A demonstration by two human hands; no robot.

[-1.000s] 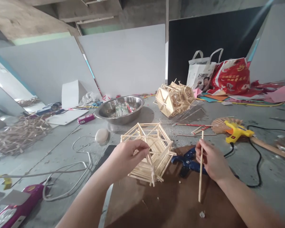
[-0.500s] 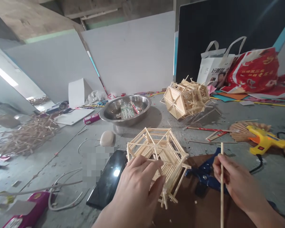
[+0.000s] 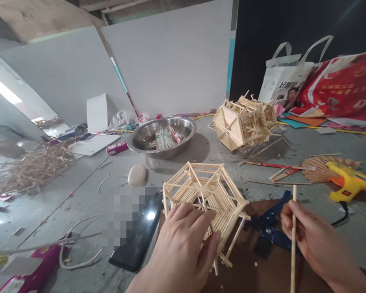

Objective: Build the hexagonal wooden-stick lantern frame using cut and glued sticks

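A six-sided frame of thin wooden sticks (image 3: 201, 188) stands in front of me, with closely set sticks lining its inside. My left hand (image 3: 183, 244) grips its near left side, fingers bent over the top bars; the fingertips are partly hidden among the sticks. Between thumb and fingers, my right hand (image 3: 311, 236) pinches one loose wooden stick (image 3: 293, 248), held nearly upright to the right of the frame. Just left of the right hand lies a blue tool with handles (image 3: 270, 228), partly covered by that hand, on a brown sheet (image 3: 240, 272).
A steel bowl (image 3: 134, 148) holding packets stands behind the frame. Farther right is a larger stick model (image 3: 244, 124). A yellow glue gun (image 3: 349, 183) lies at right, a black phone (image 3: 137, 236) left of my hand. Cables (image 3: 79, 238) and a stick pile (image 3: 33, 167) are at left.
My view has shifted slightly, so the bags, stick model and glue gun appear farther right. Both hands keep their holds, and the stick in my right hand stays nearly upright.
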